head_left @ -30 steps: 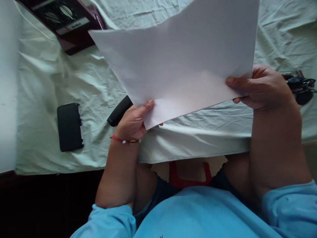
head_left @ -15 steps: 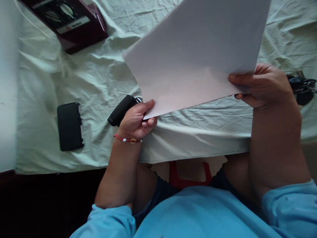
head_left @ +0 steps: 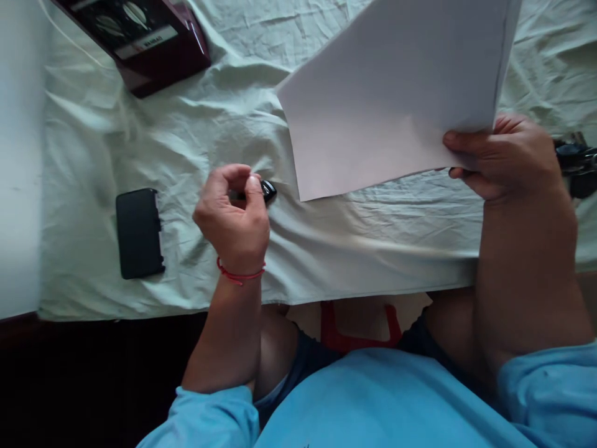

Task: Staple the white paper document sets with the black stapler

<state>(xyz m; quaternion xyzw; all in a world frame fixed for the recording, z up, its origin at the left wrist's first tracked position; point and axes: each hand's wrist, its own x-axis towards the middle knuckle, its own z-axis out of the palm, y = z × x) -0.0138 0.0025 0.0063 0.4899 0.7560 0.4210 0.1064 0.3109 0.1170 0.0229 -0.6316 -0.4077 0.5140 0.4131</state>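
While my right hand (head_left: 506,158) pinches the near right corner of the white paper sheet (head_left: 396,99), thumb on top and the other fingers curled under it, the sheet hangs tilted above the pale green cloth (head_left: 196,143), stretching away up and to the left of those fingers. My left hand (head_left: 233,218) is off the paper, and its fingers are curled in with thumb and forefinger closing on a small black object (head_left: 267,190) lying on the cloth; only the rounded end of that object pokes out just to the right of the fingertips, so I cannot tell how firmly it is gripped. A black phone (head_left: 138,233) lies flat well to the left of the left fingers. A dark maroon box (head_left: 144,43) sits far beyond them, up and to the left. Just right of my right knuckles, dark keys (head_left: 576,168) rest on the cloth, partly cut off.
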